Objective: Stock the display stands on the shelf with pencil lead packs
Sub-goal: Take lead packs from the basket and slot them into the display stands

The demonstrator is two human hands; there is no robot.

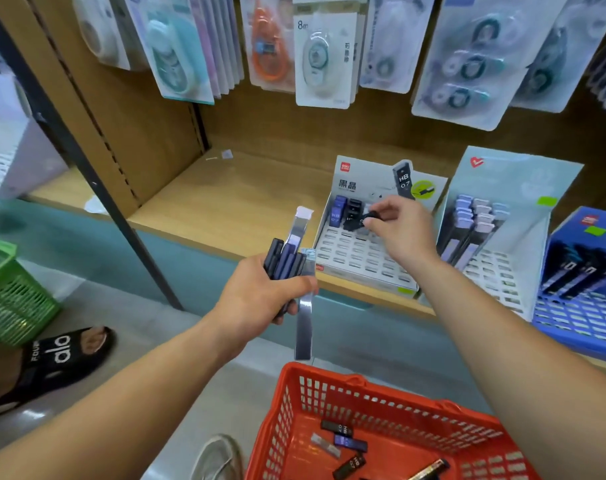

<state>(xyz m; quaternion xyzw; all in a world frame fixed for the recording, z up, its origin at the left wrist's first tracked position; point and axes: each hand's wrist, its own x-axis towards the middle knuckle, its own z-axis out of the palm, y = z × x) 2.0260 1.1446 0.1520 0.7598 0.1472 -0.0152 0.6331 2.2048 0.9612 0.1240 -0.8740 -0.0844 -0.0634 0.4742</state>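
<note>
While the left hand (260, 292) clamps a spare bundle of lead packs (287, 261) as a feed stock, the right hand (398, 225) pinches one black pack (358, 220) over the grey display stand (360, 258), back-left rows, near the shelf (225, 209) front edge. More packs lie in the red basket (294, 410).

both forearms bare to the lower frame edge, no sleeves showing. left hand (260, 296) and right hand (400, 225) bare: no gloves, rings, watch or wristbands visible. fingers (381, 212) short-nailed as far as can be made out; detail blurred. near the bottom edge, between the arms, a pale grey-beige shoe (218, 457), rounded toe, only partly in frame. at lower left, a black slide sandal (57, 358) with white lettering "alo" across the strap, toes bare; whose foot cannot be told.
</note>
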